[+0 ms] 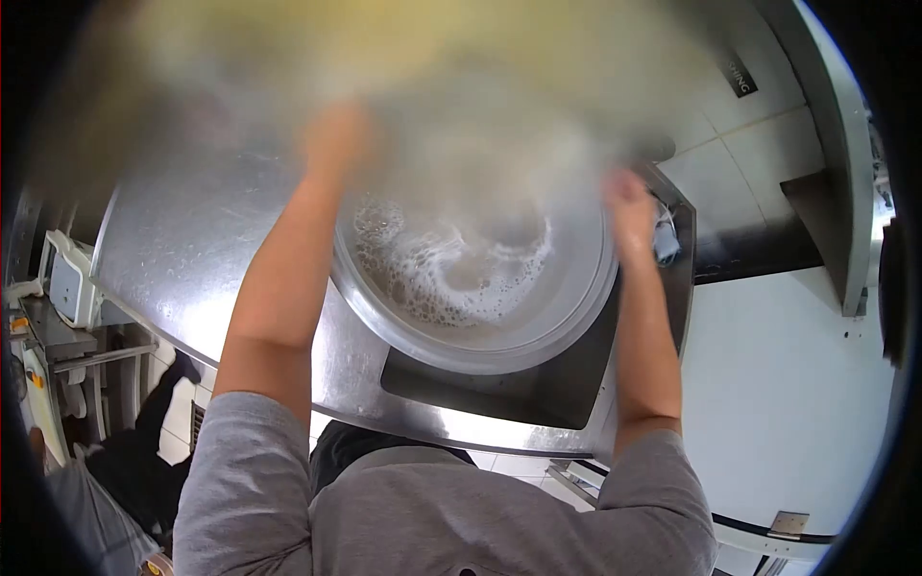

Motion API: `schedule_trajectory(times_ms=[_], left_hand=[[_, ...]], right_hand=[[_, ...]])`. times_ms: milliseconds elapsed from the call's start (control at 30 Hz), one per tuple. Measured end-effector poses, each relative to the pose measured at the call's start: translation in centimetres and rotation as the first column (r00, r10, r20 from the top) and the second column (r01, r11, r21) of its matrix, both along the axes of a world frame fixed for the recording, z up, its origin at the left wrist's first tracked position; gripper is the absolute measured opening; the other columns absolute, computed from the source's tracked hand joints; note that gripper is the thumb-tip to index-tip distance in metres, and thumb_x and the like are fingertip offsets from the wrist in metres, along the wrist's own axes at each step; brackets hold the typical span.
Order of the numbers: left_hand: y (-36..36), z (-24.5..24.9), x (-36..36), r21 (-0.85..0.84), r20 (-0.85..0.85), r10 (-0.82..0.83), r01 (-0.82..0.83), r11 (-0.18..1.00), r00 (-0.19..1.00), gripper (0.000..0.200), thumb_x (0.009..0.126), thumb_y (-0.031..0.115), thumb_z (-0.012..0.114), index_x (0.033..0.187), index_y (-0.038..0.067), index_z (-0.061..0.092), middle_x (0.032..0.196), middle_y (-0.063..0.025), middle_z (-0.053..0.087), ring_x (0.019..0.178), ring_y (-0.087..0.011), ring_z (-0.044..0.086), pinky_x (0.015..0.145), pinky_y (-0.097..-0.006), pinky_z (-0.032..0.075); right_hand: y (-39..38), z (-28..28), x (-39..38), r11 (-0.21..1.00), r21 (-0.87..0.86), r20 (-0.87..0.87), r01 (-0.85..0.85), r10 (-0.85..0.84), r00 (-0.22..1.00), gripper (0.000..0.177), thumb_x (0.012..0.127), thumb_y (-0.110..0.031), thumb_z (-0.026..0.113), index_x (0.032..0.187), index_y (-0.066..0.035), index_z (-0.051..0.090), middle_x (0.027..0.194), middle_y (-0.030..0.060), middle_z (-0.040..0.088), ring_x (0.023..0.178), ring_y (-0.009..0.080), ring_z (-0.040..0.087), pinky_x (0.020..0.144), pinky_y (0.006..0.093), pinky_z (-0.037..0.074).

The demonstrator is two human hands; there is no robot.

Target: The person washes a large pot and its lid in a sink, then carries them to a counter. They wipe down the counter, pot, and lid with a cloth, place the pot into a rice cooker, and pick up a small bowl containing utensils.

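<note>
A large round metal basin [432, 350] with foamy, cloudy water [461, 274] in it rests over the sink opening [538, 394]. My right hand [629, 197] is closed at the basin's right rim, its fingers curled and partly blurred. On the far left side of the basin is my left hand [338, 144], close to the rim. A hazy blur across the top of the view smears its fingers, so their grip does not show. The far edge of the basin is lost in the same blur.
A stainless steel counter [202, 240] surrounds the sink. A small blue-grey object [666, 238] lies beside my right wrist. A white surface [788, 384] and metal shelf [845, 192] stand at right. Another person's dark-clothed leg [134, 470] shows at lower left, near white equipment [72, 278].
</note>
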State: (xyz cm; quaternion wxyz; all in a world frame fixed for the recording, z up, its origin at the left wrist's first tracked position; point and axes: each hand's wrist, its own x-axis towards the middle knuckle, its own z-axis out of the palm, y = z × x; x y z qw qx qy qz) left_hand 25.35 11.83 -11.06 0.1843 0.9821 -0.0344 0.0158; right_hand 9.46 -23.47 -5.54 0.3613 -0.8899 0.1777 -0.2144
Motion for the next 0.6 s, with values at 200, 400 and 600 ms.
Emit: schedule_trajectory(times_ms=[200, 400, 600], left_hand=[[-2.1, 0.6, 0.8, 0.048, 0.008, -0.024, 0.023, 0.999, 1.0, 0.057, 0.082, 0.022, 0.062, 0.136, 0.02, 0.04, 0.111, -0.0164, 0.062, 0.104, -0.0319, 0.059, 0.086, -0.044, 0.048], [-2.6, -2.9, 3.4, 0.104, 0.095, -0.094, 0.084, 0.991, 0.991, 0.056, 0.081, 0.022, 0.063, 0.133, 0.019, 0.042, 0.106, -0.0172, 0.063, 0.101, -0.0333, 0.059, 0.084, -0.0442, 0.048], [-2.4, -3.6, 3.8, 0.031, 0.09, -0.115, 0.113, 0.993, 0.989, 0.054, 0.082, 0.02, 0.062, 0.132, 0.019, 0.043, 0.103, -0.017, 0.063, 0.099, -0.0323, 0.06, 0.082, -0.0434, 0.049]], right_hand=[[-3.5, -18.3, 12.0, 0.86, 0.472, -0.21, -0.195, 0.324, 0.922, 0.039, 0.087, -0.016, 0.055, 0.122, 0.001, 0.049, 0.109, 0.0141, 0.059, 0.099, 0.0296, 0.059, 0.082, 0.0393, 0.051], [5.5, -29.5, 16.6, 0.702, -0.571, -0.482, -0.426, 0.133, 0.866, 0.053, 0.089, -0.035, 0.049, 0.127, 0.001, 0.048, 0.139, 0.0207, 0.037, 0.131, 0.0361, 0.03, 0.107, 0.0538, 0.021], [19.5, -20.0, 7.7, 0.367, -0.522, -0.689, -0.77, 0.35, 0.634, 0.058, 0.089, -0.041, 0.044, 0.132, -0.002, 0.045, 0.146, 0.0154, 0.031, 0.138, 0.0332, 0.017, 0.11, 0.054, 0.009]])
